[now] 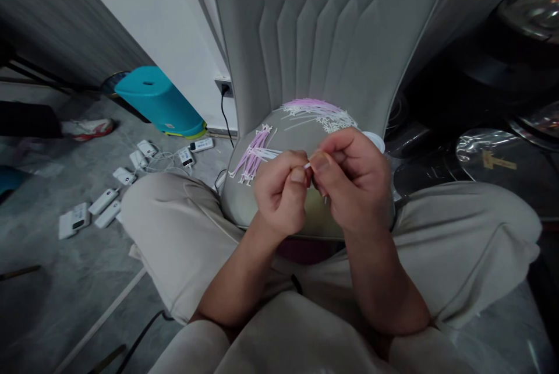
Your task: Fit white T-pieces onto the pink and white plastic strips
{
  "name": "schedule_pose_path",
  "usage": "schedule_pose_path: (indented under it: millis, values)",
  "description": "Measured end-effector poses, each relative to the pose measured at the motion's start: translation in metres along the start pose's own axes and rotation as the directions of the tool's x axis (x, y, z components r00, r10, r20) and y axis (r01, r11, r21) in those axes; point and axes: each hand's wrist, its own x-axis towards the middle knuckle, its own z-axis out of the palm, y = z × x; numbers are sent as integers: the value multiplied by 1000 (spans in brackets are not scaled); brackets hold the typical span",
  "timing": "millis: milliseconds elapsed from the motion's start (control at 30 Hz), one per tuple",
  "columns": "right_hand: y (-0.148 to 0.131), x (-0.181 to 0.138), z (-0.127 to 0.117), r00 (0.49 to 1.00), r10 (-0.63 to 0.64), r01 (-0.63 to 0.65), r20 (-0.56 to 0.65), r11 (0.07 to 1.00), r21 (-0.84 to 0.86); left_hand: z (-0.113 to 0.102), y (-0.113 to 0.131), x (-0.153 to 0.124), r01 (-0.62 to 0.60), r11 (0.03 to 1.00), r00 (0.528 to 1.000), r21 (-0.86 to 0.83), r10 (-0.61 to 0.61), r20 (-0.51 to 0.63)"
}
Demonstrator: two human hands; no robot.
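Observation:
My left hand (pixel 282 190) and my right hand (pixel 353 179) meet over the seat of a grey upholstered chair (pixel 305 30). Both are closed in a pinch on the same small white stick-like piece (pixel 307 165) held between the fingertips. Just left of my hands, a bundle of pink and white thin sticks (pixel 253 155) lies on the chair seat. A second pile of pink and white sticks (pixel 321 113) lies farther back on the seat. My legs in beige trousers (pixel 183 234) flank the seat.
Several white power banks with cables (pixel 109 199) lie scattered on the grey floor at left. A teal plastic stool (pixel 159 100) lies tipped near the wall. Dark pots and metal lids (pixel 524 18) crowd the right. A wall socket with a black cable (pixel 223 90) is behind the chair.

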Motion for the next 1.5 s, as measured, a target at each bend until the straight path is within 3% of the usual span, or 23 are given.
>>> schedule_pose_path:
  millis: [100,200,367,567,967,1300,1500]
  values:
    - [-7,-1,-2,1000,-11,9,-14,991,-136,-2,-2,-2,9,1000,1000,28,-9,-11]
    - [-10,-1,-2,999,-43,41,-12,987,-157,-3,-3,-3,23,999,1000,38,-23,-14]
    - [-3,-1,2,999,-41,41,-11,999,-6,-3,-2,-3,3,999,1000,42,-3,-3]
    - [6,-1,6,999,7,-15,38,978,210,-2,4,-3,67,991,998,-116,-65,26]
    - [9,-3,13,994,-48,63,-95,985,161,0,2,-7,86,983,996,-160,-81,34]
    - [6,-5,12,993,-75,81,-92,994,67,0,2,-7,83,990,996,-115,-81,25]
    - [6,-5,9,995,-79,85,-63,992,97,2,1,-7,78,984,997,-159,-79,-1]
